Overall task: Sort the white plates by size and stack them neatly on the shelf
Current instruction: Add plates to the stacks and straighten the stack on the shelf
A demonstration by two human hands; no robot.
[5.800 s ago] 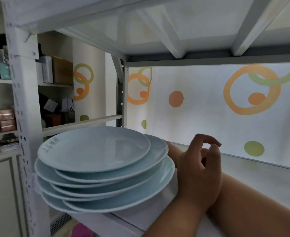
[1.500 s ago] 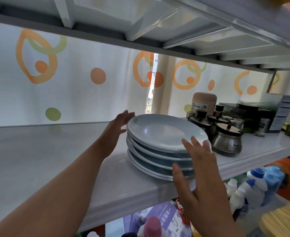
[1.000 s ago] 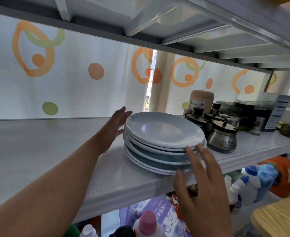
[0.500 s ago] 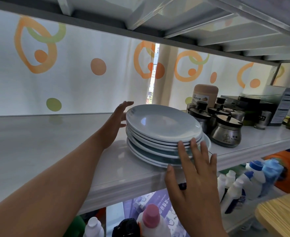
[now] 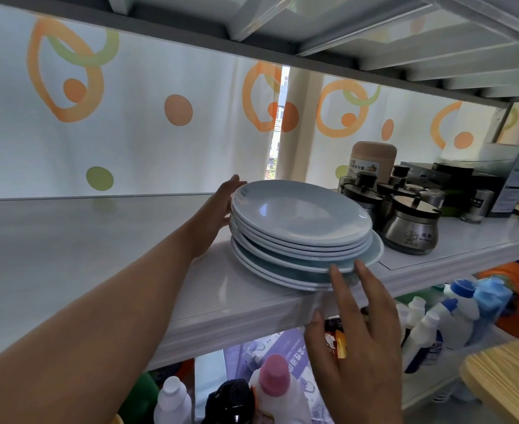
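A stack of several pale blue-white plates [image 5: 301,215] stands on the white shelf [image 5: 99,258] near its front edge. The smaller plates lie on top; wider ones stick out below at the right and front. My left hand [image 5: 218,206] rests flat against the stack's far left rim, fingers extended. My right hand [image 5: 353,332] is spread open at the front, fingertips touching the rims of the lowest plates. Neither hand grips a plate.
Steel lidded condiment jars [image 5: 411,224], a tan canister [image 5: 371,163] and boxes [image 5: 515,175] crowd the shelf right of the stack. The shelf above [image 5: 282,41] hangs low. Bottles [image 5: 273,390] fill the shelf below. A wooden tabletop [image 5: 509,381] is at the lower right.
The view moved from the shelf's left end to its middle. Over the last second both hands stayed at the stack's rims, and the upper plates have drawn into closer line.
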